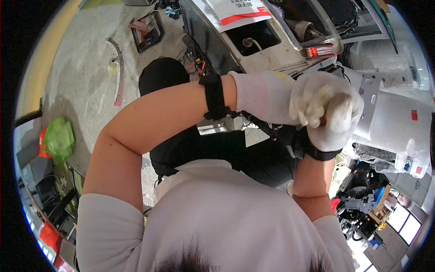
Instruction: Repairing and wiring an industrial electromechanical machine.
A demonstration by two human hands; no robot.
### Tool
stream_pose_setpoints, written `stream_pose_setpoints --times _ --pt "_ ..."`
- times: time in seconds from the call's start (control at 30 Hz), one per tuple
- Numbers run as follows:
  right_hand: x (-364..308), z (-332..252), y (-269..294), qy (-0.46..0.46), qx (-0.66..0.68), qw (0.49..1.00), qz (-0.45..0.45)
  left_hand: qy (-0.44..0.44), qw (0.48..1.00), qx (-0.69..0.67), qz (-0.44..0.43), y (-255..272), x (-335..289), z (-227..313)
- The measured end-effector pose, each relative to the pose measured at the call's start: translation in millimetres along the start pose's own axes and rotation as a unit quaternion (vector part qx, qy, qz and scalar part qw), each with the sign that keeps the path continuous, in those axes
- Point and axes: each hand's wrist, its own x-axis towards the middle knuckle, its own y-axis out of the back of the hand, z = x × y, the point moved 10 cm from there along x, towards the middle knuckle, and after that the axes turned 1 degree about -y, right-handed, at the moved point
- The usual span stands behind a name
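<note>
Both my hands wear white knit gloves and meet in front of me at the right. My left hand, reaching across my body, has its fingers curled against the other hand. My right hand comes up from below, closed, with its fingers bent in. A speck of orange shows between the two gloves, too small and covered to name. What either hand grips is hidden by the fingers. Just beyond the hands lies a grey metal panel with cut-out slots.
A worn metal machine housing stands ahead, with a white and red printed sheet on top and orange-tipped pieces at its edge. On the floor at left lie a curved strip, a black tray and a green bag.
</note>
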Motion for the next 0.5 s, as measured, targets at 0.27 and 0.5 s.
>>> stream_pose_setpoints --times 0.27,0.5 --pt "3 -1 3 -0.065 0.005 0.988 0.138 0.121 0.989 -0.035 -0.08 -2 8 -18" --pt "-32 -5 25 -0.091 -0.067 0.922 0.37 0.135 0.984 0.062 -0.099 -11 12 -7"
